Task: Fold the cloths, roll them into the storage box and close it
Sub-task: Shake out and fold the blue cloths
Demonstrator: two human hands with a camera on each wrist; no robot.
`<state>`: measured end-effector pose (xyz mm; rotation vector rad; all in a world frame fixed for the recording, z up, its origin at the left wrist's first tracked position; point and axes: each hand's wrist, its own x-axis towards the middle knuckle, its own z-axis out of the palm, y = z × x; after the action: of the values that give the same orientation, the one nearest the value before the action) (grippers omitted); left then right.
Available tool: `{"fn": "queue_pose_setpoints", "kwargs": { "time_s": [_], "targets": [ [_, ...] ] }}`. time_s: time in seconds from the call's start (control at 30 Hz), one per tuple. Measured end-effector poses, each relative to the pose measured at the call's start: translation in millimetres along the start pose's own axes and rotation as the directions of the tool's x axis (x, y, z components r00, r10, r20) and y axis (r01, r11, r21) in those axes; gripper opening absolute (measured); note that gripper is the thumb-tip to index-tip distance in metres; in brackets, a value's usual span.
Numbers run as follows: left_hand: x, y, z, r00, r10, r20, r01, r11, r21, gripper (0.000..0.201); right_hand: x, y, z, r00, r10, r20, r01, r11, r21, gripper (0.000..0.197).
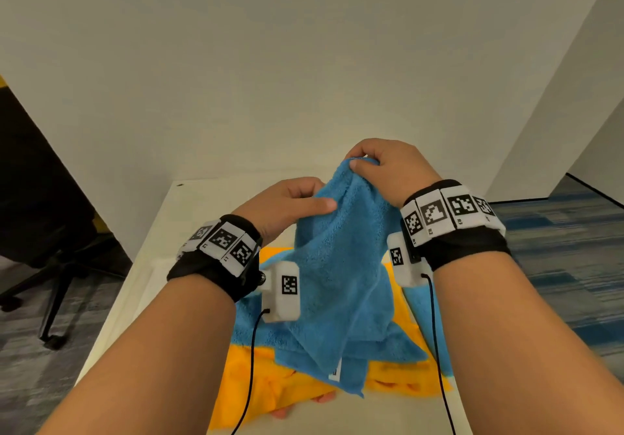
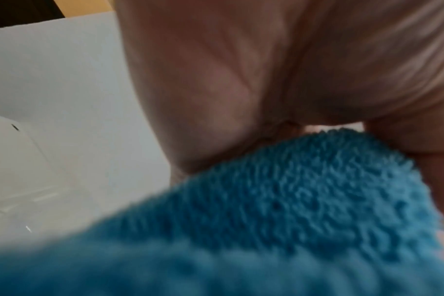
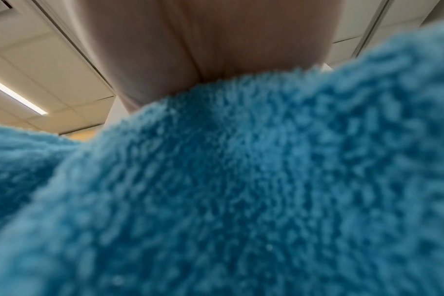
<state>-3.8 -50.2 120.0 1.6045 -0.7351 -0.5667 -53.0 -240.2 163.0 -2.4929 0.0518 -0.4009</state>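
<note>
Right hand (image 1: 388, 171) pinches top edge of blue cloth (image 1: 337, 265), thumb and fingers curled round it. Left hand (image 1: 287, 205) grips same cloth lower, at left edge, thumb across front. Cloth hangs between hands, above orange cloth (image 1: 270, 387) and more blue fabric on white surface (image 1: 148, 292).

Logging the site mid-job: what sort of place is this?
Probably an office: a black swivel chair on castors stands on grey-blue patterned carpet tiles, and the right wrist view shows a panelled drop ceiling with strip light.
</note>
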Motion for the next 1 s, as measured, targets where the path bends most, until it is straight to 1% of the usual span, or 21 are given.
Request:
{"fn": "queue_pose_setpoints", "kwargs": {
  "time_s": [0.13,0.2,0.27,0.33,0.4,0.47,0.57,0.63,0.67,0.73,0.77,0.8,0.87,0.9,0.97,1.0],
  "targets": [
    [2.6,9.2,6.3,1.0,0.001,-0.025,-0.004,0.996,-0.089,0.031,-0.7,2.6,-3.3,1.0,-0.008,-0.016,0.008,1.0,0.0,0.011],
    [2.4,12.0,6.8,0.998,0.016,-0.068,-0.022,0.995,-0.098,0.033,-2.0,4.8,-9.4,0.999,-0.006,-0.04,0.006,1.0,-0.014,0.011],
    [1.4,14.9,3.9,0.991,0.032,-0.127,-0.035,0.999,-0.027,0.028,-2.9,7.3,-14.9,0.998,0.002,-0.07,-0.004,0.999,-0.035,0.013],
    [0.5,19.1,0.5,0.982,0.043,-0.186,-0.017,0.99,0.142,0.026,-4.4,9.9,-18.6,0.995,0.006,-0.103,-0.011,0.999,-0.052,0.015],
    [0.5,23.5,-2.7,0.965,0.065,-0.254,0.027,0.939,0.343,0.026,-5.8,11.8,-20.9,0.991,0.014,-0.136,-0.023,0.997,-0.067,0.015],
    [0.3,28.4,-6.3,0.94,0.116,-0.321,0.062,0.867,0.495,0.021,-6.3,12.8,-23.9,0.985,0.036,-0.168,-0.05,0.996,-0.078,0.014],
    [-1.8,38.5,-14.9,0.899,0.222,-0.378,0.074,0.773,0.63,0.014,-5.7,14.1,-30.7,0.978,0.053,-0.203,-0.077,0.991,-0.11,0.019],
    [-4.7,45.9,-24.4,0.869,0.288,-0.402,0.094,0.702,0.706,0.016,-5.0,15.3,-36.4,0.97,0.071,-0.232,-0.101,0.988,-0.116,0.021],
    [-6.4,48.5,-29.4,0.852,0.314,-0.419,0.115,0.668,0.735,0.016,-5.3,15.8,-39.7,0.964,0.081,-0.252,-0.114,0.987,-0.117,0.022],
    [-11.1,52.5,-39.0,0.814,0.348,-0.464,0.175,0.616,0.768,0.01,-6.1,16.7,-46.5,0.951,0.092,-0.297,-0.137,0.982,-0.134,0.023],
    [-13.1,53.6,-43.4,0.795,0.35,-0.496,0.211,0.608,0.766,0.005,-6.6,17.2,-49.6,0.944,0.098,-0.316,-0.151,0.977,-0.148,0.023],
    [-14.9,54.3,-47.4,0.778,0.343,-0.527,0.243,0.609,0.755,0.004,-7.5,17.0,-52.2,0.937,0.107,-0.333,-0.169,0.972,-0.163,0.022],
    [-17.9,55.7,-54.6,0.753,0.312,-0.579,0.307,0.612,0.729,0.013,-8.8,17.6,-54.1,0.92,0.122,-0.372,-0.203,0.961,-0.187,0.021],
    [-18.7,56.6,-58.1,0.742,0.306,-0.596,0.342,0.592,0.73,0.013,-9.5,18.4,-53.6,0.91,0.124,-0.394,-0.212,0.959,-0.187,0.021],
    [-20.1,58.3,-63.6,0.731,0.295,-0.615,0.413,0.526,0.744,0.015,-11.9,20.8,-51.6,0.893,0.131,-0.43,-0.22,0.961,-0.165,0.021],
    [-21.1,59.3,-65.1,0.724,0.29,-0.625,0.434,0.512,0.741,0.019,-13.3,22.0,-50.7,0.891,0.14,-0.431,-0.225,0.962,-0.154,0.021]
  ]
}}
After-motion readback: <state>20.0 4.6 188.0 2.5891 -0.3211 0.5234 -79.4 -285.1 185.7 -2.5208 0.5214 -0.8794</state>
